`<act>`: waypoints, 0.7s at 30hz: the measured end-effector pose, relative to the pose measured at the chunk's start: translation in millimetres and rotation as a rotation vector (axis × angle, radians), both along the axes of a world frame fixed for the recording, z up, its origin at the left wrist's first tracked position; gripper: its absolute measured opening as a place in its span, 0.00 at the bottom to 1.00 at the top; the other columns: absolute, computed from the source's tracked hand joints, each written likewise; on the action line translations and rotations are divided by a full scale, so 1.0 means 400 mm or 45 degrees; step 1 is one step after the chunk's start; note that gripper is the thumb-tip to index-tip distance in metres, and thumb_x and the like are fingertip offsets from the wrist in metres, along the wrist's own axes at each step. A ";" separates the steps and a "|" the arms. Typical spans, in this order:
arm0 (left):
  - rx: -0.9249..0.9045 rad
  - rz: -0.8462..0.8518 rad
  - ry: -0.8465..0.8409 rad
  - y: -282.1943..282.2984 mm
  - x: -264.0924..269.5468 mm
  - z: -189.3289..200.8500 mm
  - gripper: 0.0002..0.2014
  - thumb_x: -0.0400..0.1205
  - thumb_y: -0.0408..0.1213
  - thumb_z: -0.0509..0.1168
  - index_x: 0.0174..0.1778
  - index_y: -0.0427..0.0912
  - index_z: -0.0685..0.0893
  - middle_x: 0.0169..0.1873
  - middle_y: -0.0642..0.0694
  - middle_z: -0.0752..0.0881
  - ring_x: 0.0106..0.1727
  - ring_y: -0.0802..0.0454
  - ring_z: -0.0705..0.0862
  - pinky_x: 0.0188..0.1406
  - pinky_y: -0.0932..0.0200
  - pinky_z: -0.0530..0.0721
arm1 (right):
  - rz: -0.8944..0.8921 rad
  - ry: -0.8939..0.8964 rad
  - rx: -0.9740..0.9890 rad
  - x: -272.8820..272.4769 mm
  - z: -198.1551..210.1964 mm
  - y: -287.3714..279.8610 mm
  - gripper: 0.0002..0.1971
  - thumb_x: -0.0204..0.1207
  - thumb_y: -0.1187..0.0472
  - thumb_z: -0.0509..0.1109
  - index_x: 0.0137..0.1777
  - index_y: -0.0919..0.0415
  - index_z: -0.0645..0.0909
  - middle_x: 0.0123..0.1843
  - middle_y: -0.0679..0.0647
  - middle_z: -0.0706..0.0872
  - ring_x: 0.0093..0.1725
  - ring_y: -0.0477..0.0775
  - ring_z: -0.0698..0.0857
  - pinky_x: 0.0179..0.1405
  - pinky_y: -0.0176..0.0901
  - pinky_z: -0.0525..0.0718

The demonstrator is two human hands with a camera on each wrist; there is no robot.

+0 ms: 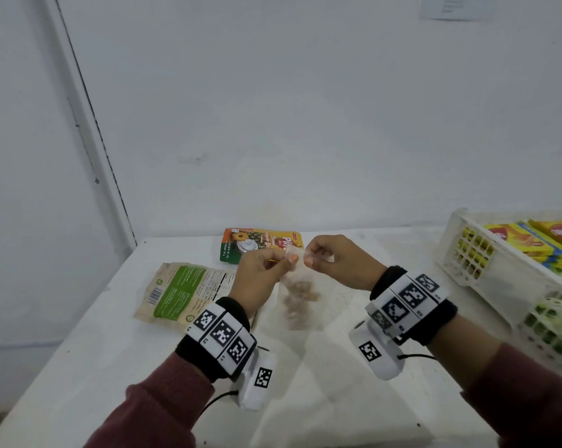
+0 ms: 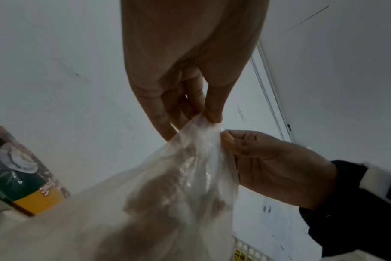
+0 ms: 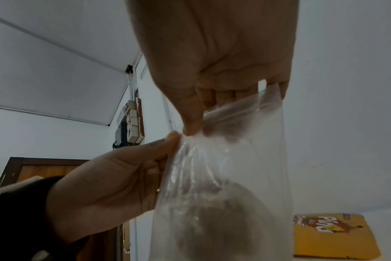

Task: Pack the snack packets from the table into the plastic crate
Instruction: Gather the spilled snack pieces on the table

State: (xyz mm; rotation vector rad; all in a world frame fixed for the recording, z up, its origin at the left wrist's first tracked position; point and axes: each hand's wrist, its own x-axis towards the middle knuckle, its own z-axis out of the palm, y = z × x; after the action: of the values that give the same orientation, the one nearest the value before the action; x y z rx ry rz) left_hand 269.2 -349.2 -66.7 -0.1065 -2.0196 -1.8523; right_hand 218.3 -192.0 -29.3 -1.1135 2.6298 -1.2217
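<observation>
While both hands meet at frame centre, the left hand [image 1: 257, 273] and right hand [image 1: 338, 260] pinch the clear bag's [image 1: 300, 295] top edge. Brown snack pieces sit inside it.

White wall [image 1: 305, 108], paper sheet [image 1: 451, 8] pinned high on it, wooden door [image 3: 45, 171], wall socket cluster [image 3: 132, 123]

A plain white painted wall [image 1: 305, 108] closes the far side, with a pale sheet of paper [image 1: 451, 8] stuck high at the right. A thin white conduit strip [image 1: 89, 124] runs down the left wall. Stacked beige wall sockets [image 3: 132, 123] hang above a brown wooden door [image 3: 45, 171]. The worn white tabletop [image 1: 111, 367] fills the near side
</observation>
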 end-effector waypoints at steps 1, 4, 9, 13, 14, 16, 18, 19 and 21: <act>-0.006 -0.005 0.005 -0.004 0.002 0.001 0.08 0.78 0.29 0.68 0.32 0.40 0.86 0.24 0.54 0.85 0.28 0.65 0.80 0.30 0.74 0.77 | -0.002 -0.002 0.005 0.003 -0.002 -0.005 0.09 0.77 0.67 0.67 0.45 0.76 0.79 0.38 0.66 0.80 0.39 0.52 0.75 0.44 0.40 0.73; -0.013 -0.017 0.014 -0.011 0.008 0.005 0.08 0.77 0.28 0.68 0.33 0.40 0.86 0.25 0.54 0.85 0.29 0.66 0.81 0.34 0.75 0.79 | 0.001 0.034 0.047 0.010 -0.007 -0.015 0.05 0.78 0.66 0.65 0.41 0.64 0.77 0.39 0.64 0.79 0.40 0.54 0.75 0.45 0.43 0.73; -0.043 0.013 0.002 -0.015 0.010 0.009 0.08 0.77 0.29 0.69 0.32 0.39 0.86 0.24 0.56 0.84 0.29 0.67 0.81 0.36 0.74 0.79 | -0.103 0.137 0.092 0.021 -0.016 -0.027 0.15 0.77 0.64 0.65 0.35 0.45 0.70 0.36 0.48 0.78 0.42 0.54 0.77 0.55 0.54 0.75; -0.093 0.047 -0.071 -0.015 0.014 0.015 0.06 0.78 0.35 0.69 0.36 0.38 0.87 0.29 0.52 0.85 0.34 0.59 0.81 0.44 0.63 0.80 | -0.160 0.134 0.085 0.033 -0.008 -0.022 0.15 0.77 0.64 0.66 0.35 0.45 0.69 0.38 0.49 0.79 0.44 0.59 0.79 0.56 0.54 0.75; -0.098 0.050 -0.080 -0.016 0.016 0.016 0.07 0.78 0.35 0.68 0.36 0.38 0.87 0.31 0.48 0.85 0.36 0.56 0.81 0.46 0.60 0.80 | -0.161 0.129 0.094 0.033 -0.006 -0.018 0.14 0.77 0.64 0.66 0.35 0.45 0.69 0.39 0.49 0.79 0.45 0.58 0.79 0.57 0.53 0.74; -0.124 0.044 -0.075 -0.018 0.019 0.017 0.07 0.78 0.34 0.68 0.34 0.39 0.86 0.31 0.45 0.85 0.34 0.60 0.82 0.45 0.61 0.80 | -0.150 0.134 0.133 0.033 -0.004 -0.010 0.09 0.78 0.62 0.66 0.39 0.49 0.73 0.40 0.48 0.79 0.44 0.53 0.77 0.59 0.52 0.73; -0.140 0.025 -0.085 -0.017 0.021 0.018 0.07 0.78 0.32 0.68 0.33 0.41 0.86 0.30 0.47 0.85 0.31 0.64 0.82 0.41 0.66 0.80 | -0.146 0.132 0.161 0.027 -0.006 -0.004 0.02 0.78 0.60 0.67 0.44 0.53 0.77 0.43 0.49 0.81 0.45 0.50 0.77 0.61 0.51 0.72; -0.136 0.017 -0.099 -0.017 0.020 0.017 0.07 0.78 0.32 0.68 0.34 0.42 0.86 0.30 0.47 0.85 0.32 0.62 0.82 0.41 0.66 0.79 | -0.141 0.118 0.168 0.025 -0.007 -0.001 0.01 0.77 0.60 0.68 0.47 0.54 0.80 0.43 0.49 0.81 0.45 0.49 0.76 0.62 0.51 0.72; -0.129 0.011 -0.109 -0.016 0.018 0.014 0.07 0.78 0.32 0.68 0.34 0.42 0.85 0.28 0.48 0.85 0.34 0.55 0.81 0.40 0.64 0.79 | -0.112 0.067 0.137 0.021 -0.012 0.002 0.02 0.76 0.59 0.70 0.47 0.55 0.81 0.41 0.47 0.81 0.44 0.47 0.76 0.62 0.52 0.73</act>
State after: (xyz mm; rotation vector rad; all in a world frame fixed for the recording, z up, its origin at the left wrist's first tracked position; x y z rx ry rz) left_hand 276.5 -355.7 -61.0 -0.0474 -2.1687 -1.7774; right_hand 226.5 -191.2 -34.0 -1.0369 2.7744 -1.0635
